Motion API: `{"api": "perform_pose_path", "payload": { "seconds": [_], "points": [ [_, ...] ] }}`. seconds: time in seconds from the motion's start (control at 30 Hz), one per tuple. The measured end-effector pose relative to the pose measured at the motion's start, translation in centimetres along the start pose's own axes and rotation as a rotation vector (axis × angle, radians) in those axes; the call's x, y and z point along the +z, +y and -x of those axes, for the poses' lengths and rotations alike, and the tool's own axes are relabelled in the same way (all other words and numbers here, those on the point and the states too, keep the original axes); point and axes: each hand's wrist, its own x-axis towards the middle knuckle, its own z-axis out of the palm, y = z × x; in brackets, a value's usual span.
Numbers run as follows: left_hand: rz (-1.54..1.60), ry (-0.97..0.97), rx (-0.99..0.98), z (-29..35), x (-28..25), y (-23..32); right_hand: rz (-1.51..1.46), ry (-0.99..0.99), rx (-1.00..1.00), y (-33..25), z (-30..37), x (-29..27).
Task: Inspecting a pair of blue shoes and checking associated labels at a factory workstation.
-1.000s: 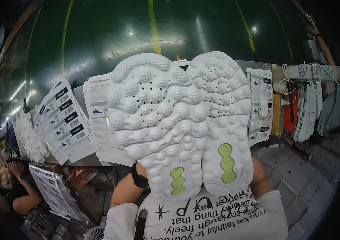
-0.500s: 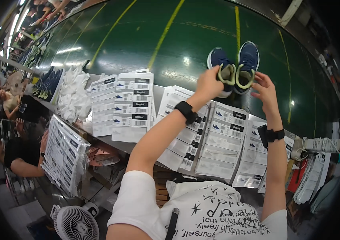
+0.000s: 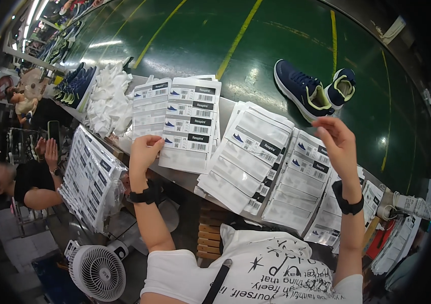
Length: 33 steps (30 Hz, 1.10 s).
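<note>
A pair of navy sneakers with pale lime lining and white soles rests on the green surface: the left shoe points its toe up and left, and the right shoe sits partly behind it. My right hand is just below their heels, fingers curved and apart, holding nothing. Far to the left, my left hand has its fingertips pinched together at the lower edge of a label sheet. Whether anything lies between them is hidden. Beside it is another printed label sheet with shoe pictures and barcodes.
More label sheets line the table's near edge. White crumpled paper and dark sneakers stand to the left. A bagged label stack is near a seated person. A white fan stands below.
My left hand has left the shoes and swung left to the label sheets. The shoes now lie at different angles. My right hand has drawn slightly toward me. The whole view has shifted.
</note>
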Motion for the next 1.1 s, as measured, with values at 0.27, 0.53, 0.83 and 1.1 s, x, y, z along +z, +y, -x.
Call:
{"api": "perform_pose_path", "payload": {
  "seconds": [0.27, 0.53, 0.83, 1.1],
  "points": [
    [0.111, 0.410, 0.173, 1.3, 4.3, -2.5, 0.367, -0.530, -0.435, -2.4, -6.8, 16.8],
    [-0.264, 0.703, 0.639, 3.0, 6.1, 0.0, 0.842, -0.795, -0.151, -3.3, -9.5, 22.4],
    [0.063, 0.846, 0.640, 9.6, 6.1, 5.1, 0.527, -0.770, 0.054, -3.9, -10.2, 20.7],
    [0.607, 0.633, 0.499, 11.9, 6.2, 8.6, -0.294, -0.865, 0.064, -6.1, -5.6, 13.6]
  ]
}}
